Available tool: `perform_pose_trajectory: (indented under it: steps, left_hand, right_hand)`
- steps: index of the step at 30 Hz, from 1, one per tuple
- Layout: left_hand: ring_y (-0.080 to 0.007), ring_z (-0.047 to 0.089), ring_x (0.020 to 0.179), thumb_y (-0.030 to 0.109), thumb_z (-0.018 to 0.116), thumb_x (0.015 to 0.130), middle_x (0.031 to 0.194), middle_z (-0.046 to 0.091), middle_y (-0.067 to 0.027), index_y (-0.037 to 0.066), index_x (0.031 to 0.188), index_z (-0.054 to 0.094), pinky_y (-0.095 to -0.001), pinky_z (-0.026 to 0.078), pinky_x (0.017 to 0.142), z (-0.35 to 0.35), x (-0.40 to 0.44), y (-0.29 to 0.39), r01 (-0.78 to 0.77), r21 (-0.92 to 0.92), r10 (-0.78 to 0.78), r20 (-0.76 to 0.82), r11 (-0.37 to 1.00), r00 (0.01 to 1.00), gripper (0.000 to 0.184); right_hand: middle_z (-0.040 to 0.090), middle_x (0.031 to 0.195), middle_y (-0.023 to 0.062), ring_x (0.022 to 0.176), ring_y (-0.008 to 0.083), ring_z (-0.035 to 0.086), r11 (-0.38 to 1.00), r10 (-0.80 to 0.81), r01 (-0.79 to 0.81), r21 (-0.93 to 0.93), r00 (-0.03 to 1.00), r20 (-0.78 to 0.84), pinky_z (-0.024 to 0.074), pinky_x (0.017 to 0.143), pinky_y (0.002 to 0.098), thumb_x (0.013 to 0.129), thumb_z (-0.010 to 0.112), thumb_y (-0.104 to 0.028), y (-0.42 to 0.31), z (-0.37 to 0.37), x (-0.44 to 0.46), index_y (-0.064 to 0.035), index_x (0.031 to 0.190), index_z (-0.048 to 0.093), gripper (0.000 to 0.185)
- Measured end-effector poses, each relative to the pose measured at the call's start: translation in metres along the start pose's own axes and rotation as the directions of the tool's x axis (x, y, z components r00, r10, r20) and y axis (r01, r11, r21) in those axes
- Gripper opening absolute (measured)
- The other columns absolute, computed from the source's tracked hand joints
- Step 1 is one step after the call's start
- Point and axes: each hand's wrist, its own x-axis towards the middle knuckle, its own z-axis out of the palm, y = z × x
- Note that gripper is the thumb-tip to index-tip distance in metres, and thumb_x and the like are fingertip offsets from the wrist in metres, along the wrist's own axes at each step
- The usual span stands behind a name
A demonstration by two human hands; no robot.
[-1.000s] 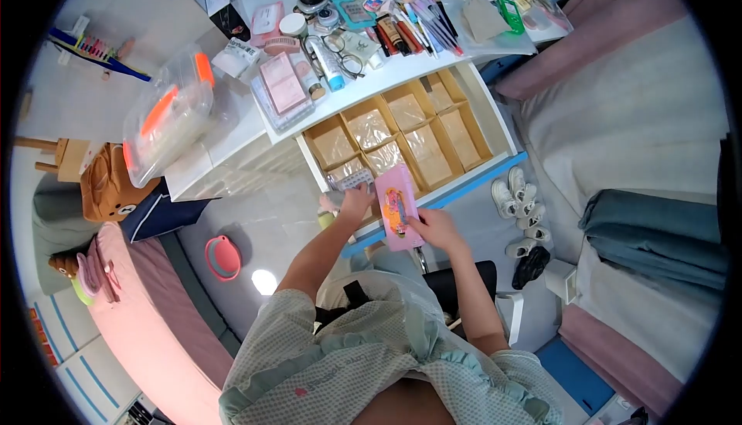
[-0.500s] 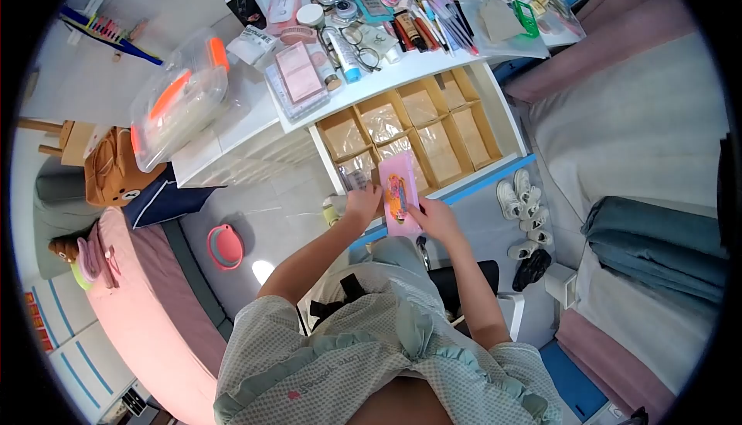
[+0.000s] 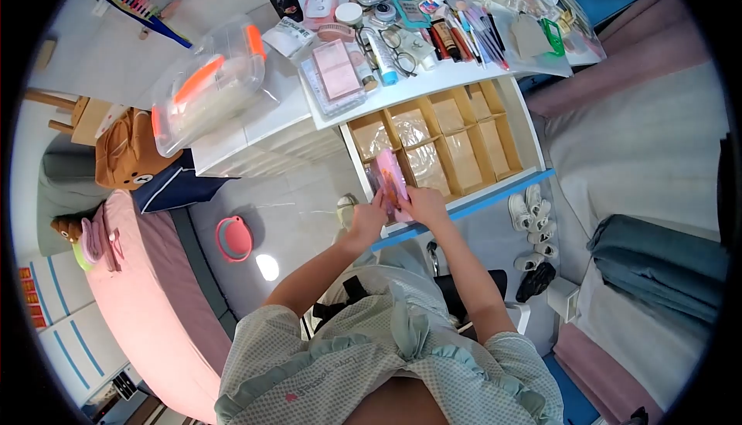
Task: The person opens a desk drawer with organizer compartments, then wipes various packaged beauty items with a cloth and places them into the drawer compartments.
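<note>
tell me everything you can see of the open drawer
The drawer is white, pulled out below the desktop, blue strip along its front. Tan dividers, apparently cardboard, form two rows of compartments; some show shiny clear film. The right hand holds a pink packet at its near left corner, left hand alongside.

The white flat-topped desk [image 3: 297, 105] carries a translucent plastic box with orange clips [image 3: 212, 85] on its left part. Nearer the middle lie a pink rectangular case [image 3: 337, 69], a round white-lidded jar [image 3: 349, 13] and a white tube with a blue cap [image 3: 380, 55]. Beside the tube are round thin-framed glasses [image 3: 403, 62]; slim pens or brushes [image 3: 481, 34] lie farther right, and a green-framed plastic item [image 3: 552, 37] near the right end.
</note>
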Motion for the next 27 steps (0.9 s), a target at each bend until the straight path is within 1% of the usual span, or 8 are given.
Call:
perform_pose_trajectory:
  steps: [2,5,8,14,18,21,24,27]
  left_hand:
    - [-0.0201,0.064,0.070,0.009,0.051,0.074,0.141,0.026,-0.0105,0.006,0.129,0.036,-0.0340,0.049,0.054,0.010,0.003,-0.004,0.016,-0.045,-0.017,-0.009,0.999,1.000,0.057]
    - [-0.0199,0.064,0.072,0.010,0.050,0.075,0.141,0.027,-0.0095,0.007,0.130,0.035,-0.0344,0.050,0.055,0.002,0.001,-0.010,-0.009,-0.045,0.011,0.049,0.999,0.999,0.057]
    - [-0.0196,0.064,0.072,0.011,0.049,0.076,0.141,0.027,-0.0086,0.007,0.130,0.035,-0.0342,0.050,0.054,0.011,0.002,-0.014,-0.058,-0.060,0.059,0.001,0.996,0.998,0.056]
    - [-0.0199,0.064,0.071,0.012,0.048,0.077,0.141,0.027,-0.0108,0.008,0.130,0.036,-0.0340,0.050,0.054,0.008,-0.003,-0.021,-0.085,-0.045,0.085,-0.003,0.995,0.996,0.054]
    - [-0.0225,0.064,0.072,0.014,0.054,0.074,0.137,0.031,-0.0118,0.009,0.127,0.039,-0.0356,0.050,0.056,0.002,-0.005,-0.026,-0.077,-0.145,0.075,-0.018,0.986,0.997,0.055]
    - [-0.0268,0.062,0.077,0.017,0.058,0.072,0.129,0.039,-0.0110,0.010,0.120,0.043,-0.0374,0.050,0.059,-0.007,-0.009,-0.034,-0.064,-0.330,0.037,-0.086,0.942,0.996,0.051]
    - [-0.0307,0.059,0.083,0.019,0.059,0.074,0.116,0.047,-0.0107,0.010,0.115,0.043,-0.0388,0.049,0.064,-0.019,-0.012,-0.044,-0.022,-0.539,-0.046,-0.113,0.842,0.993,0.045]
    - [-0.0323,0.058,0.086,0.019,0.056,0.077,0.104,0.053,-0.0115,0.009,0.112,0.044,-0.0394,0.048,0.067,-0.027,-0.015,-0.055,0.049,-0.692,-0.168,-0.105,0.720,0.980,0.038]
  right_hand:
    - [0.061,0.066,0.0122,0.065,0.0295,0.061,0.999,-0.025,0.025,-0.029,1.000,0.018,0.0477,0.059,0.0414,0.078,0.053,-0.037,-0.004,0.000,0.003,-0.0072,0.076,0.060,0.031]
    - [0.061,0.068,0.0123,0.065,0.0297,0.061,0.998,-0.047,0.048,-0.049,0.998,0.030,0.0473,0.057,0.0419,0.078,0.053,-0.036,-0.005,0.011,0.007,-0.0071,0.077,0.058,0.029]
    - [0.061,0.072,0.0119,0.064,0.0301,0.060,0.995,-0.038,0.040,-0.089,0.999,0.026,0.0472,0.056,0.0425,0.079,0.053,-0.036,0.005,0.042,0.007,-0.0068,0.080,0.057,0.029]
    - [0.060,0.076,0.0117,0.065,0.0307,0.060,0.995,-0.023,0.022,-0.094,1.000,-0.010,0.0475,0.056,0.0423,0.081,0.052,-0.038,0.003,0.071,0.007,-0.0070,0.080,0.055,0.031]
    - [0.061,0.075,0.0123,0.067,0.0306,0.061,0.996,0.018,-0.015,-0.088,0.999,0.032,0.0478,0.057,0.0423,0.083,0.047,-0.044,-0.002,0.064,0.008,-0.0084,0.083,0.056,0.036]
    - [0.063,0.075,0.0127,0.069,0.0305,0.061,0.989,0.137,-0.131,-0.062,0.987,0.090,0.0481,0.060,0.0424,0.085,0.041,-0.049,-0.008,0.051,0.008,-0.0088,0.085,0.057,0.043]
    - [0.063,0.078,0.0135,0.071,0.0322,0.061,0.950,0.305,-0.309,0.039,0.949,0.075,0.0475,0.061,0.0433,0.086,0.036,-0.050,-0.006,0.056,0.006,-0.0099,0.086,0.058,0.046]
    - [0.064,0.079,0.0132,0.073,0.0317,0.061,0.866,0.483,-0.474,0.159,0.876,-0.020,0.0471,0.063,0.0428,0.086,0.038,-0.047,-0.007,0.059,0.001,-0.0105,0.087,0.058,0.042]
